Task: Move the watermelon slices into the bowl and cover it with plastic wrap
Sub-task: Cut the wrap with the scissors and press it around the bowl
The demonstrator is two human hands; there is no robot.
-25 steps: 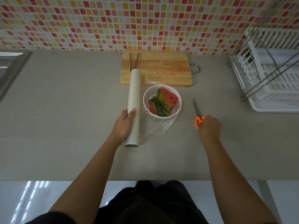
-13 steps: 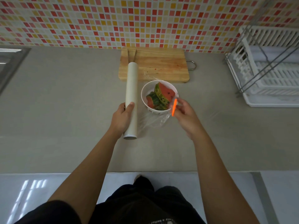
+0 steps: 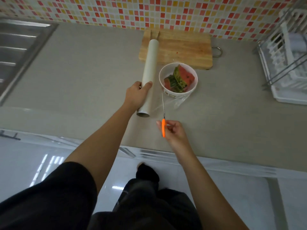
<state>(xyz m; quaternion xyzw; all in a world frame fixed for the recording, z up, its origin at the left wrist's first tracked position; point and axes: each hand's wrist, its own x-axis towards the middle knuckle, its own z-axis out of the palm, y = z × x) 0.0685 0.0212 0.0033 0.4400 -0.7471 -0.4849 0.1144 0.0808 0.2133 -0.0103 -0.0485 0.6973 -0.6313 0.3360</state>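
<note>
Both bare forearms reach forward over the counter, the left farther out. The left hand lies palm-down, fingers wrapped over the roll. The right hand (nearer the body) pinches the orange scissors, fingers curled, wrist bent slightly.

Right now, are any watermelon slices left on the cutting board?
No. The cutting board is bare apart from the roll's far end resting on it, and the slices sit in the bowl.
</note>
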